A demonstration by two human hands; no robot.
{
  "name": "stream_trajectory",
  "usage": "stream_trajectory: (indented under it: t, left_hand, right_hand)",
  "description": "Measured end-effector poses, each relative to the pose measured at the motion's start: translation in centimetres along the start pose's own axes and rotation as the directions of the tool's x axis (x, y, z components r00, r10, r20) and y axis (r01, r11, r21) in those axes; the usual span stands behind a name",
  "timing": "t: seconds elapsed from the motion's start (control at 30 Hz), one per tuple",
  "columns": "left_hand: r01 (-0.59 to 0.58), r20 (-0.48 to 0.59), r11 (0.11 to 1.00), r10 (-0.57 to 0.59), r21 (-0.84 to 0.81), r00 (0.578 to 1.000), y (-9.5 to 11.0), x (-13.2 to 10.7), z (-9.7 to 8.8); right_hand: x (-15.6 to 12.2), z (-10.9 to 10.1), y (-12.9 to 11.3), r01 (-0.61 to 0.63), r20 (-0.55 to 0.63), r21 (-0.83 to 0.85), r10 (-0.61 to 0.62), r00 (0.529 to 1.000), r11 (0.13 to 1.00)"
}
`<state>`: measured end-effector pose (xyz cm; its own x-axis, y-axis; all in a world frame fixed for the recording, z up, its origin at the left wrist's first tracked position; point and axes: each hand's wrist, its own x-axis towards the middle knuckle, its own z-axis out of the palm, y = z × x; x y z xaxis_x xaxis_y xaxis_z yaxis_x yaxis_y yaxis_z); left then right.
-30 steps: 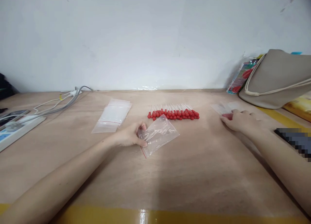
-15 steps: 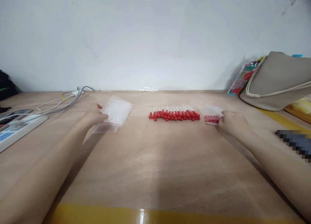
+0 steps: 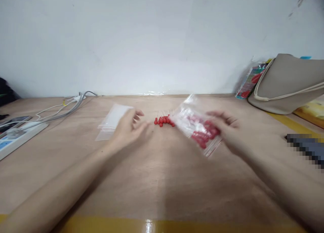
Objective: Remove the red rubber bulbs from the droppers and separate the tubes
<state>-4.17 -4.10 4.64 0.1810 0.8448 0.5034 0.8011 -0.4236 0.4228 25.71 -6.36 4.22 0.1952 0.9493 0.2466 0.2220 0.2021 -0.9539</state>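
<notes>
My right hand (image 3: 224,125) grips a clear zip bag (image 3: 199,125) by its right side. Red-tipped pieces show through the plastic, and the bag is lifted and tilted over the table. Behind it, partly covered, lies a row of red-headed sticks (image 3: 162,120) with thin pale stems. My left hand (image 3: 134,123) is raised with fingers apart and nothing in it, between that row and a stack of flat clear bags (image 3: 113,120). Part of the stack is hidden by this hand.
A white power strip (image 3: 22,135) with cables (image 3: 73,108) sits on the left. To the right stand a grey drawstring bag (image 3: 286,81) and a colourful package (image 3: 250,81), with a dark pixelated object (image 3: 306,148) nearer. Yellow tape (image 3: 113,224) runs along the front edge.
My right hand has lifted the filled bag from the table and brought it left, in front of the sticks. My left hand has come off the bag stack and moved right.
</notes>
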Motion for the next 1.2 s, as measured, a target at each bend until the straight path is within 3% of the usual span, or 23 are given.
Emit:
stream_trajectory:
  t: [0.03, 0.1, 0.2, 0.3, 0.37, 0.43, 0.5, 0.67, 0.73, 0.8, 0.87, 0.97, 1.03, 1.1, 1.17, 1.2]
  left_hand:
    - [0.023, 0.102, 0.993, -0.011, -0.115, 0.995, 1.0, -0.8, 0.7]
    - [0.014, 0.13, 0.983, 0.01, -0.185, 0.991, 2.6, -2.1, 1.7]
    - [-0.187, 0.148, 0.971, 0.209, -0.148, 0.967, 3.7, -3.2, 2.5]
    - [-0.363, 0.276, 0.902, 0.419, -0.234, 0.865, 3.5, -3.3, 2.9]
    - [-0.396, 0.333, 0.87, 0.481, -0.292, 0.811, 3.2, -3.2, 3.0]
    - [-0.375, 0.36, 0.874, 0.472, -0.309, 0.805, 2.9, -3.2, 3.2]
    - [-0.318, 0.372, 0.899, 0.418, -0.301, 0.829, 2.6, -3.2, 3.4]
    - [-0.137, 0.377, 0.963, 0.22, -0.234, 0.9, 2.3, -3.4, 3.4]
    - [-0.05, 0.417, 0.979, 0.129, -0.195, 0.9, 2.6, -3.6, 3.1]
    - [0.026, 0.485, 0.989, 0.047, -0.143, 0.873, 2.9, -3.8, 2.8]
    - [0.039, 0.47, 0.994, 0.015, -0.105, 0.883, 3.1, -3.8, 2.6]
    - [-0.051, 0.388, 0.987, 0.107, -0.153, 0.915, 2.9, -2.9, 3.0]
    - [-0.054, 0.485, 0.966, 0.174, -0.251, 0.857, 2.6, -1.8, 3.5]
    - [0.029, 0.626, 0.944, 0.195, -0.329, 0.755, 2.3, -0.5, 4.0]
    - [0.122, 0.715, 0.925, 0.188, -0.359, 0.674, 2.1, 0.5, 4.4]
    - [0.162, 0.729, 0.916, 0.176, -0.368, 0.662, 2.1, 0.8, 4.5]
  right_hand:
    - [-0.8, 1.3, 0.7, -0.076, 0.135, 0.115, 0.06, 0.989, 0.99]
    - [-2.2, 3.4, 2.1, -0.264, 0.306, 0.237, 0.186, 0.934, 0.935]
    - [-2.9, 5.2, 3.3, -0.45, 0.474, 0.245, 0.299, 0.828, 0.859]
    - [-2.5, 6.2, 3.0, -0.475, 0.64, 0.124, 0.295, 0.709, 0.871]
    - [-2.1, 6.8, 2.8, -0.428, 0.657, 0.125, 0.248, 0.712, 0.895]
    - [-1.8, 7.1, 2.7, -0.411, 0.616, 0.18, 0.223, 0.755, 0.894]
    - [-1.8, 7.1, 2.7, -0.448, 0.595, 0.223, 0.244, 0.766, 0.866]
    - [-2.1, 5.9, 2.5, -0.561, 0.639, 0.13, 0.364, 0.678, 0.817]
    - [-2.2, 5.8, 2.2, -0.544, 0.64, 0.061, 0.385, 0.665, 0.837]
    - [-2.1, 6.0, 2.1, -0.493, 0.639, 0.003, 0.378, 0.67, 0.87]
    - [-1.9, 6.3, 2.2, -0.39, 0.643, -0.042, 0.324, 0.694, 0.92]
    - [-1.3, 6.7, 2.8, -0.09, 0.664, -0.049, 0.1, 0.741, 0.995]
    - [-0.8, 6.6, 3.3, 0.159, 0.661, -0.033, -0.097, 0.744, 0.987]
    - [-0.3, 6.5, 3.8, 0.355, 0.651, -0.03, -0.251, 0.717, 0.934]
    - [0.0, 6.3, 4.2, 0.466, 0.642, -0.023, -0.344, 0.685, 0.885]
    - [0.1, 6.3, 4.3, 0.494, 0.635, -0.017, -0.372, 0.677, 0.869]
